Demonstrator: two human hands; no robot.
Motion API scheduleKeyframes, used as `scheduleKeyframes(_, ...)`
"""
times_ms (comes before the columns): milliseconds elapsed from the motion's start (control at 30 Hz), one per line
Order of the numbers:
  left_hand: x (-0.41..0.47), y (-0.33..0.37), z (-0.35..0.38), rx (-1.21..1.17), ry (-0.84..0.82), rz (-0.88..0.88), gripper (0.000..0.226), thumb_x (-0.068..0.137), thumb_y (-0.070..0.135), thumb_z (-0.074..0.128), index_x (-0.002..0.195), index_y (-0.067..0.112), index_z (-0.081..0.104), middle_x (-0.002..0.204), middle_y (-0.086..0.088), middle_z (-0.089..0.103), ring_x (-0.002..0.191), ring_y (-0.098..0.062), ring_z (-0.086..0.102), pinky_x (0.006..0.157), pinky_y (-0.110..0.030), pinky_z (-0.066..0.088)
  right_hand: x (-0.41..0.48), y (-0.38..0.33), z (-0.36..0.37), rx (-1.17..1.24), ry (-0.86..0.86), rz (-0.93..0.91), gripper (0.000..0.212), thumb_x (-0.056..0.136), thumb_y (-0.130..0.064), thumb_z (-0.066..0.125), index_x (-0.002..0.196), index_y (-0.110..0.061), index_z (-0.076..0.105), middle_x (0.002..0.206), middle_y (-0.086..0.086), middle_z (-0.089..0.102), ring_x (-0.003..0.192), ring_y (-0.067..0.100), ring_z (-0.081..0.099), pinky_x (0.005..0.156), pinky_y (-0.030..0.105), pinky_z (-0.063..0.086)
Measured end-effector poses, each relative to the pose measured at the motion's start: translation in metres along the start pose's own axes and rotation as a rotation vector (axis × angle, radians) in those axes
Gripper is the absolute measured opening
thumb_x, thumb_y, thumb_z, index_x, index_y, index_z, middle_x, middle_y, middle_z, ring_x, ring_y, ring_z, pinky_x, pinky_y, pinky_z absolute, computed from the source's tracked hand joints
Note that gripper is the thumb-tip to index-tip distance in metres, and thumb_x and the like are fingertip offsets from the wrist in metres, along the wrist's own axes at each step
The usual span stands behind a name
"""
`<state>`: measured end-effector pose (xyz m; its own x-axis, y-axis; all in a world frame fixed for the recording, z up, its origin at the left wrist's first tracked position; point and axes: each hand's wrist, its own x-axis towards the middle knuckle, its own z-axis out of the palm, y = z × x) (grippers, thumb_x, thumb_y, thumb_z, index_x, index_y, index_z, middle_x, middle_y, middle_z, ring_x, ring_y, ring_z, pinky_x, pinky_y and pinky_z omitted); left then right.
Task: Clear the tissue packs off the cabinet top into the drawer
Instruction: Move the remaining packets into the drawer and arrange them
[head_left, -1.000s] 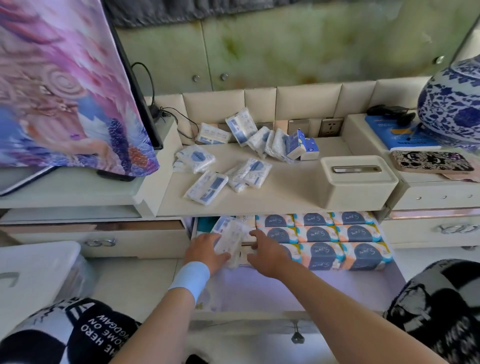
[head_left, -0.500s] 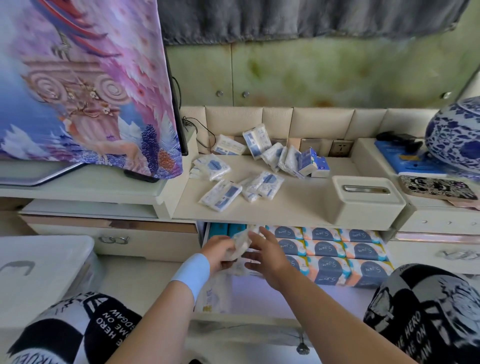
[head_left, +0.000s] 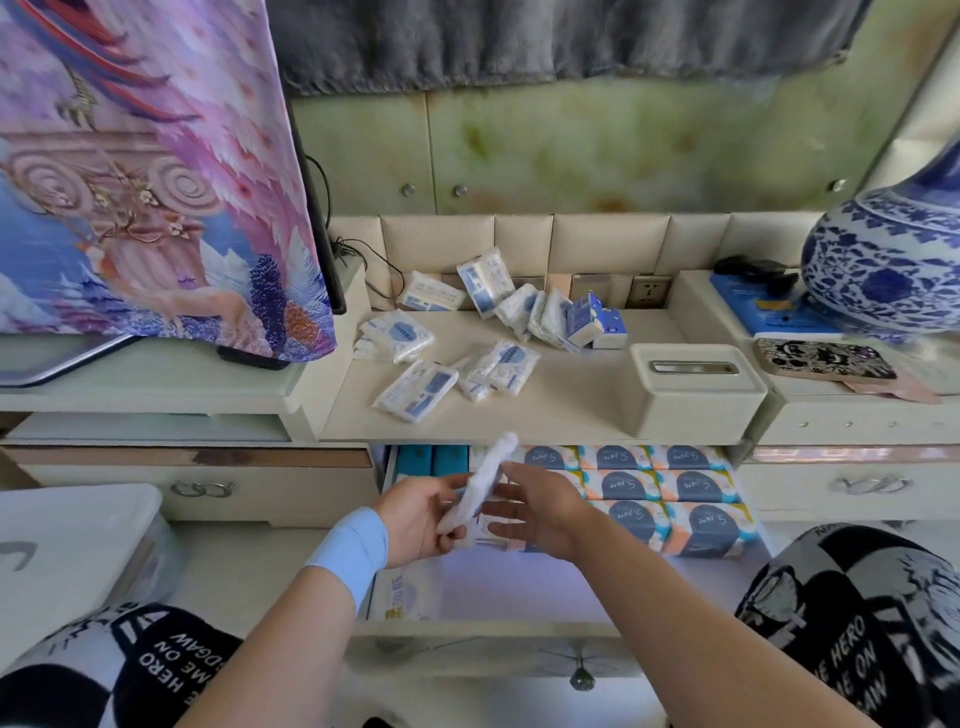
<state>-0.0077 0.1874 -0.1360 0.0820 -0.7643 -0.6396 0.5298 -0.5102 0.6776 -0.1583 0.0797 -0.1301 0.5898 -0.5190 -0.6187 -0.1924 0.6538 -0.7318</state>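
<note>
One tissue pack (head_left: 485, 483) is in the air above the open drawer (head_left: 571, 582), tilted with its upper end toward 1 o'clock. The left hand (head_left: 423, 517) grips its lower end, fingers curled round it. The right hand (head_left: 540, 512), at 3 o'clock of the pack, has its fingers stretched out and slightly spread toward it; whether they touch it cannot be told. A light blue wristband (head_left: 350, 548) sits on the left wrist.

In the drawer, rows of blue and orange tissue bundles (head_left: 691, 488) fill the part from 12 to 3 o'clock of the hands, and two teal items (head_left: 434, 460) stand at its back left corner. A flat white packet (head_left: 405, 595) lies on the drawer floor at 6 o'clock of the left hand.

The other tissue packs remain on the worktop (head_left: 561, 400), at 12 o'clock of the hands. Three loose ones lie flat near its front left: one (head_left: 415, 389) closest to the edge, one (head_left: 397, 335) behind it, and one (head_left: 504, 361) to the right. A leaning row (head_left: 519, 306) rests against the padded back panel.

A white tissue box (head_left: 696, 389) stands at the worktop's right end. At 9 o'clock of the worktop hangs a television under a patterned cloth cover (head_left: 156, 182); at 3 o'clock are a blue and white vase (head_left: 893, 265) and a patterned phone case (head_left: 823, 358).
</note>
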Motion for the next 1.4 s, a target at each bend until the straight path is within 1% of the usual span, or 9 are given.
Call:
scheduleKeyframes(167,0.007,0.001,0.006,0.820,0.167,0.168,0.052,0.077,0.015,0.065,0.116,0.049,0.059,0.124,0.001,0.055,0.103,-0.021,0.060,0.067,-0.024,0.051,0.000,0.001,-0.014,0.005,-0.055,0.046,0.042,0.094,-0.042,0.060,0.123,-0.012,0.060,0.115,0.020,0.068,0.103,0.038,0.067,0.078,0.049,0.058)
scheduleKeyframes(267,0.017,0.002,0.010,0.834,0.174,0.191,0.044,0.080,0.011,0.068,0.110,0.042,0.057,0.119,-0.004,0.059,0.105,-0.023,0.061,0.080,-0.031,0.056,0.004,0.005,-0.019,-0.171,0.084,-0.012,0.024,0.094,-0.007,0.057,0.118,-0.006,0.060,0.108,0.017,0.070,0.094,0.034,0.068,0.086,0.054,0.056)
scheduleKeyframes(433,0.034,0.007,-0.002,1.032,0.469,0.355,0.052,0.085,-0.003,0.054,0.121,0.035,0.052,0.137,0.004,0.050,0.128,-0.017,0.047,0.101,-0.035,0.046,0.006,0.001,-0.034,-0.458,0.149,-0.068,0.018,0.092,-0.003,0.058,0.108,-0.011,0.060,0.104,0.012,0.069,0.090,0.029,0.067,0.064,0.040,0.059)
scheduleKeyframes(600,0.041,-0.003,-0.025,1.700,0.489,0.023,0.092,0.086,0.024,0.061,0.155,0.028,0.001,0.162,0.000,0.009,0.147,-0.025,0.012,0.117,-0.040,0.025,0.010,0.011,-0.052,-1.086,0.098,-0.152,0.016,0.078,-0.008,0.062,0.069,-0.014,0.050,0.073,0.006,0.052,0.064,0.017,0.047,0.054,0.026,0.038)
scheduleKeyframes(767,0.050,-0.002,-0.031,1.872,0.561,-0.045,0.096,0.072,0.056,0.069,0.150,0.028,0.021,0.144,-0.005,0.030,0.137,-0.028,0.024,0.109,-0.038,0.027,0.021,0.028,-0.056,-1.366,-0.050,-0.326,0.022,0.078,-0.016,0.079,0.094,-0.031,0.077,0.098,-0.006,0.067,0.089,0.013,0.061,0.077,0.028,0.054)
scheduleKeyframes(1033,0.031,0.022,-0.036,1.703,0.506,0.003,0.014,0.082,0.023,0.058,0.095,0.027,0.062,0.100,0.001,0.064,0.085,-0.021,0.057,0.071,-0.027,0.047,0.014,0.009,-0.047,-1.075,-0.102,-0.285,0.022,0.083,-0.002,0.069,0.096,-0.018,0.075,0.090,0.007,0.071,0.061,0.016,0.067,0.052,0.029,0.053)
scheduleKeyframes(1133,0.024,0.023,-0.045,1.503,0.557,0.130,0.022,0.080,0.023,0.062,0.090,0.041,0.055,0.102,0.011,0.062,0.089,-0.016,0.061,0.072,-0.026,0.050,0.012,-0.013,-0.048,-0.819,0.093,-0.420,0.041,0.079,0.017,0.052,0.090,-0.014,0.076,0.091,0.009,0.071,0.072,0.019,0.069,0.060,0.031,0.058)
scheduleKeyframes(1233,0.023,0.019,-0.045,1.288,0.556,0.430,0.031,0.079,0.007,0.064,0.078,0.037,0.060,0.100,0.013,0.060,0.096,-0.017,0.060,0.076,-0.026,0.050,0.013,-0.015,-0.055,-0.932,0.121,-0.539,0.051,0.076,0.021,0.045,0.094,-0.016,0.076,0.106,-0.006,0.067,0.098,0.010,0.061,0.082,0.006,0.046)
scheduleKeyframes(1400,0.025,-0.008,-0.056,1.079,0.622,0.630,0.054,0.075,-0.018,0.061,0.051,0.029,0.068,0.122,0.008,0.049,0.118,-0.012,0.043,0.097,-0.025,0.037,0.026,0.011,-0.068,-0.928,0.185,-0.309,0.041,0.086,-0.002,0.046,0.101,-0.027,0.076,0.114,-0.004,0.061,0.105,0.022,0.058,0.086,0.031,0.048)
